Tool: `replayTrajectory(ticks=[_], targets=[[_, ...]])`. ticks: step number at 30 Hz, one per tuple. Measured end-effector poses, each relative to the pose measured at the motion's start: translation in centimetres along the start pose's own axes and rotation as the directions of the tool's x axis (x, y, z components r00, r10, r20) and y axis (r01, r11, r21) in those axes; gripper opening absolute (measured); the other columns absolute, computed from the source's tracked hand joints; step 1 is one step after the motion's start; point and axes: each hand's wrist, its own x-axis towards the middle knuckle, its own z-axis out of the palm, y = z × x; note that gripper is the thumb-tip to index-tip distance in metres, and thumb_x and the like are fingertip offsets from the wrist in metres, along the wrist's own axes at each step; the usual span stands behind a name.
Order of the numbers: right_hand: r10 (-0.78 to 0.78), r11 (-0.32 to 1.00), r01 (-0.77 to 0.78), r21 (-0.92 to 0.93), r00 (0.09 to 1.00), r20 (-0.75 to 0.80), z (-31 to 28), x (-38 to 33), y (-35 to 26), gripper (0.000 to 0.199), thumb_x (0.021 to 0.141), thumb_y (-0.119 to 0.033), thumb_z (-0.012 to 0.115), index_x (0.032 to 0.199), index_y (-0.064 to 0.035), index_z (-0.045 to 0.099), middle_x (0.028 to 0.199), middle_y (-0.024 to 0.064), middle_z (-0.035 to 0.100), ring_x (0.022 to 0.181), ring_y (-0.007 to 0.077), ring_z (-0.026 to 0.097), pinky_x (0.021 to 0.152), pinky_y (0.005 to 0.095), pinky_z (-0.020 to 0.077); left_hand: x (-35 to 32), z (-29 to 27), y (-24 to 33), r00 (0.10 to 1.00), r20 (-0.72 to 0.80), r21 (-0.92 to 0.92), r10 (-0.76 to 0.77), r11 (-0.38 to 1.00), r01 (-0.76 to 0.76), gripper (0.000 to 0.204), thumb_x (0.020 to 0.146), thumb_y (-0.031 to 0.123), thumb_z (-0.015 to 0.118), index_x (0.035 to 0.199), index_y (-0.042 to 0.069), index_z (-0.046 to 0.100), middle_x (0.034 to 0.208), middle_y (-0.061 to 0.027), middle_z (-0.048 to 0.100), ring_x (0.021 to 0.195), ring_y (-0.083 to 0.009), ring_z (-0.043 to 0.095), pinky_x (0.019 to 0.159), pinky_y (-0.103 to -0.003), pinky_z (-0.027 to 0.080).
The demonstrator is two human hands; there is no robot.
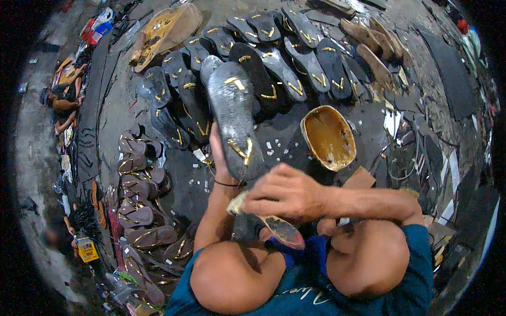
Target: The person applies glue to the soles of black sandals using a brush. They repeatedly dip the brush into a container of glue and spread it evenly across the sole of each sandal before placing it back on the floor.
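My left hand grips a dark sandal sole from its left side. The sole's underside faces up, with gold strap ends folded flat on it and a wet shine across its upper part. Just below its lower end, my right hand is closed around a brush. Pale bristles show left of the fingers, and a worn, dark handle sticks out to the lower right. A cut-down tub of amber, glue-like stuff stands to the right of the sole.
Several upturned soles with gold strap ends lie in rows beyond my hands. Strapped sandals are heaped at left. Tan sole pieces lie at far right, a brown worn board at far left. Another person sits at the left edge.
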Motion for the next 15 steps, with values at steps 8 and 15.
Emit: replayTrajectory(ticks=[8,15], targets=[[-0.092,0.977,0.072,-0.200,0.992,-0.090,-0.4,0.7,1.1,0.034,0.075,-0.021,0.059,0.109,-0.0173,0.061,0.093,-0.0011,0.059,0.089,0.0163,0.059,0.080,0.0336,0.0454,1.4,1.1,0.1,0.945,0.180,-0.384,-0.274,0.865,0.323,0.043,0.100,0.032,0.034,0.116,0.001,0.058,0.102,-0.0158,0.067,0.087,-0.0244,0.067,0.078,-0.038,0.057],[-0.014,0.989,-0.018,-0.148,0.976,-0.217,-2.5,2.7,5.2,0.034,0.075,-0.021,0.063,0.108,-0.0188,0.064,0.087,0.0013,0.058,0.083,0.0197,0.058,0.074,0.0364,0.0426,-1.0,1.7,-1.9,0.978,-0.195,0.250,-0.079,0.960,0.127,0.039,0.099,0.033,0.040,0.118,0.003,0.056,0.109,-0.0123,0.063,0.094,-0.0227,0.064,0.085,-0.038,0.053]])
